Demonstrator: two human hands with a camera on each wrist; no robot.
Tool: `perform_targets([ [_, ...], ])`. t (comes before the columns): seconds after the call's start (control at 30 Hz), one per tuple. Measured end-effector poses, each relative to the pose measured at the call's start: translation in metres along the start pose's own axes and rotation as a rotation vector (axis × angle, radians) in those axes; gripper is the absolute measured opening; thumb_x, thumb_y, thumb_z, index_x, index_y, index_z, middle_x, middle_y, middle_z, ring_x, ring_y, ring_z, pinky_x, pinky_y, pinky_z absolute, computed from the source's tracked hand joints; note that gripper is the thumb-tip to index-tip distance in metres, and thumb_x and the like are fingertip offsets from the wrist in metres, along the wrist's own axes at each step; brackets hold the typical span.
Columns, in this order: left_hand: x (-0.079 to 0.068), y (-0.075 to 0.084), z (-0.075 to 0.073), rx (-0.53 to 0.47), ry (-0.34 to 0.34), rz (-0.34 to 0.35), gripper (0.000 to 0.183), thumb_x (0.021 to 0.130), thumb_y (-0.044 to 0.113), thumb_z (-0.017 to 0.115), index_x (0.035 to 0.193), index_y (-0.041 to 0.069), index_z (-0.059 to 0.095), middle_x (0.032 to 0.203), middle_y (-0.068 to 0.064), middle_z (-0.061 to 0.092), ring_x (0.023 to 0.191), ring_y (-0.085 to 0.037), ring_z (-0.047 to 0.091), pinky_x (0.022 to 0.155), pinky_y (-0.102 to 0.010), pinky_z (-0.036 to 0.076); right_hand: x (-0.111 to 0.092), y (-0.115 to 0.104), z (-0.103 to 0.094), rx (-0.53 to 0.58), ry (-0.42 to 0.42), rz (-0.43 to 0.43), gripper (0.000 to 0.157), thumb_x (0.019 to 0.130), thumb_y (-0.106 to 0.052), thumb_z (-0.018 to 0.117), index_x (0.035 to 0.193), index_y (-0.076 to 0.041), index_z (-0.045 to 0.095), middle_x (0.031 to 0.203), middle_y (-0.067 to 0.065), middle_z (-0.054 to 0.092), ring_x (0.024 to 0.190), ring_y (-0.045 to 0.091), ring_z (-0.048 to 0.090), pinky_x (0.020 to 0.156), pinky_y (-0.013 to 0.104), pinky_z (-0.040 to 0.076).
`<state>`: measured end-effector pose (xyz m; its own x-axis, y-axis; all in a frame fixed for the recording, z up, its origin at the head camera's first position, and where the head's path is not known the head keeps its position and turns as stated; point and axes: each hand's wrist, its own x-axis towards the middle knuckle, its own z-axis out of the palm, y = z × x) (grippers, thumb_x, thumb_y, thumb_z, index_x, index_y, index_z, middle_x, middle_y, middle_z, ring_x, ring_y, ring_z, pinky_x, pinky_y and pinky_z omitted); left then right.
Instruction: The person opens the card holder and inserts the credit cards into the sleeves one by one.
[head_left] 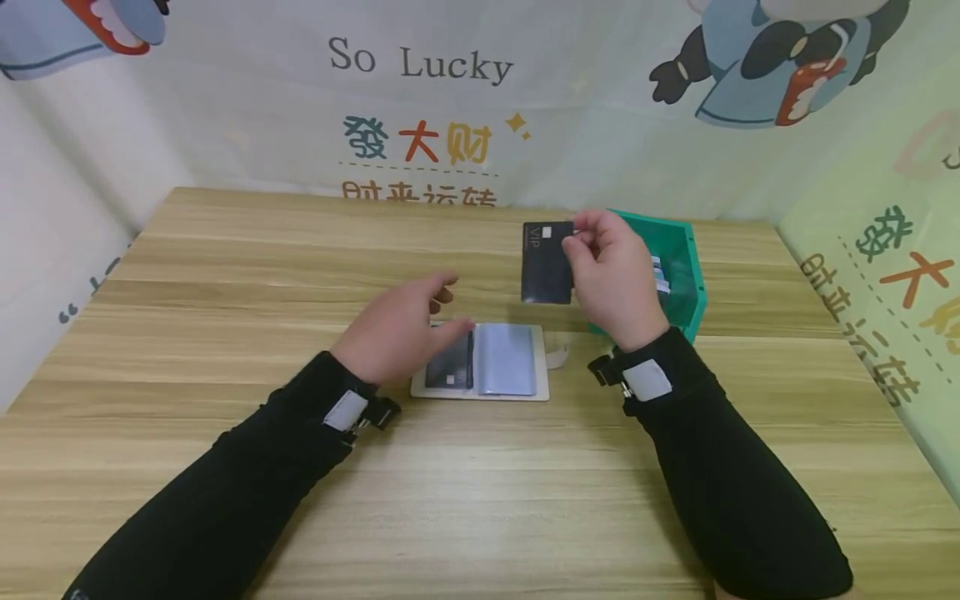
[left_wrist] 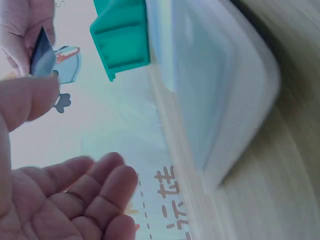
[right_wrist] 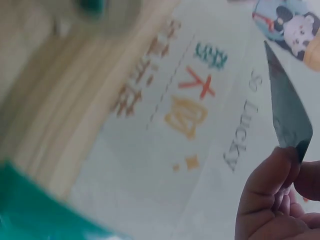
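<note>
My right hand (head_left: 617, 275) pinches a black card (head_left: 546, 271) by its right edge, holding it upright above the table. The card bears "VIP" and a small pale square near its top; the right wrist view shows the same card (right_wrist: 290, 105) between thumb and fingers. My left hand (head_left: 401, 329) holds nothing, its thumb and fingers spread over the left side of an open card holder (head_left: 542, 367). A dark card (head_left: 450, 371) lies in the holder's left pocket, partly hidden by that hand. The right side shows a clear, pale sleeve (head_left: 506, 358).
Behind my right hand stands a green bin (head_left: 678, 250) with several cards (head_left: 660, 275) inside, mostly hidden by the hand. A pale strap (head_left: 557, 358) sticks out from the holder's right edge. A printed cloth (head_left: 262, 108) hangs behind the wooden table (head_left: 480, 500).
</note>
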<state>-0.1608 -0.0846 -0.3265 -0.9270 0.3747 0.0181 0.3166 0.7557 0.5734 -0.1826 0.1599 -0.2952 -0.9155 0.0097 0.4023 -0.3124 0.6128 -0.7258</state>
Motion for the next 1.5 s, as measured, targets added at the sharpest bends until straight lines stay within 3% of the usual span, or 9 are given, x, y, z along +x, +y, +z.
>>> perform_targets([
  [0.2,0.0,0.008,-0.001,-0.204,0.09,0.044,0.061,0.092,0.038,0.058,0.142,0.011,0.037,0.102,0.006,0.061,0.085,-0.005,0.055,0.073,-0.032,0.051,-0.01,-0.002,0.023,0.172,-0.172,0.075,0.019,0.094,-0.012,0.056,0.113,-0.006,0.056,0.086,0.006,0.059,0.067,0.015,0.057,0.062,0.03,0.054],
  [0.3,0.0,0.012,-0.001,-0.272,0.116,0.059,0.06,0.092,0.034,0.059,0.142,0.01,0.036,0.098,0.006,0.063,0.08,-0.003,0.057,0.07,-0.031,0.052,-0.014,-0.004,0.031,0.268,-0.245,0.12,0.018,0.095,-0.01,0.054,0.112,-0.005,0.055,0.086,0.008,0.062,0.065,0.018,0.06,0.063,0.031,0.055],
  [0.47,0.0,0.011,-0.001,-0.349,0.122,0.016,0.055,0.091,0.027,0.062,0.139,0.01,0.041,0.095,0.003,0.062,0.078,-0.007,0.058,0.069,-0.03,0.053,-0.018,-0.007,0.04,0.361,-0.324,0.196,0.016,0.096,-0.011,0.053,0.11,-0.004,0.054,0.088,0.011,0.063,0.067,0.023,0.06,0.063,0.031,0.055],
  [0.67,0.002,0.004,0.0,-0.43,0.089,-0.033,0.05,0.089,0.022,0.066,0.134,0.015,0.046,0.09,0.0,0.062,0.072,-0.013,0.058,0.062,-0.033,0.052,-0.019,-0.007,0.043,0.364,-0.389,0.199,0.017,0.096,-0.012,0.054,0.11,-0.002,0.055,0.088,0.017,0.063,0.069,0.028,0.061,0.062,0.032,0.055],
  [0.77,0.003,0.0,-0.001,-0.505,0.052,-0.047,0.052,0.088,0.019,0.066,0.135,0.016,0.044,0.086,-0.004,0.063,0.069,-0.018,0.058,0.064,-0.04,0.052,-0.018,-0.007,0.041,0.254,-0.435,0.175,0.021,0.095,-0.014,0.055,0.113,-0.003,0.056,0.085,0.013,0.062,0.068,0.023,0.06,0.062,0.032,0.055],
  [0.9,0.004,-0.004,-0.002,-0.549,-0.002,-0.062,0.053,0.088,0.014,0.065,0.136,0.016,0.042,0.082,-0.008,0.064,0.066,-0.022,0.058,0.065,-0.046,0.052,-0.016,-0.007,0.034,-0.03,-0.521,0.097,0.028,0.094,-0.021,0.058,0.118,-0.008,0.058,0.095,0.005,0.062,0.078,0.017,0.057,0.069,0.033,0.052],
  [1.1,0.005,-0.011,-0.002,-0.417,-0.074,-0.107,0.052,0.088,0.014,0.065,0.136,0.011,0.044,0.077,-0.007,0.064,0.063,-0.021,0.059,0.052,-0.035,0.047,-0.016,-0.007,0.026,-0.445,-0.738,0.051,0.055,0.083,-0.036,0.07,0.129,-0.009,0.055,0.124,0.007,0.058,0.104,0.02,0.052,0.089,0.042,0.046],
  [1.27,0.007,-0.015,-0.001,-0.321,-0.123,-0.133,0.051,0.087,0.015,0.066,0.134,0.008,0.047,0.075,-0.006,0.064,0.061,-0.02,0.059,0.047,-0.03,0.041,-0.019,-0.004,0.029,-0.54,-0.817,0.049,0.058,0.077,-0.037,0.076,0.124,-0.009,0.059,0.113,0.005,0.062,0.092,0.018,0.054,0.085,0.04,0.048],
  [1.5,0.009,-0.018,0.002,-0.267,-0.168,-0.129,0.05,0.087,0.015,0.066,0.132,0.005,0.048,0.074,-0.005,0.064,0.06,-0.019,0.059,0.049,-0.031,0.044,-0.022,-0.002,0.033,-0.605,-0.826,0.015,0.048,0.074,-0.034,0.079,0.111,-0.006,0.066,0.089,0.003,0.062,0.076,0.019,0.054,0.07,0.034,0.05],
])
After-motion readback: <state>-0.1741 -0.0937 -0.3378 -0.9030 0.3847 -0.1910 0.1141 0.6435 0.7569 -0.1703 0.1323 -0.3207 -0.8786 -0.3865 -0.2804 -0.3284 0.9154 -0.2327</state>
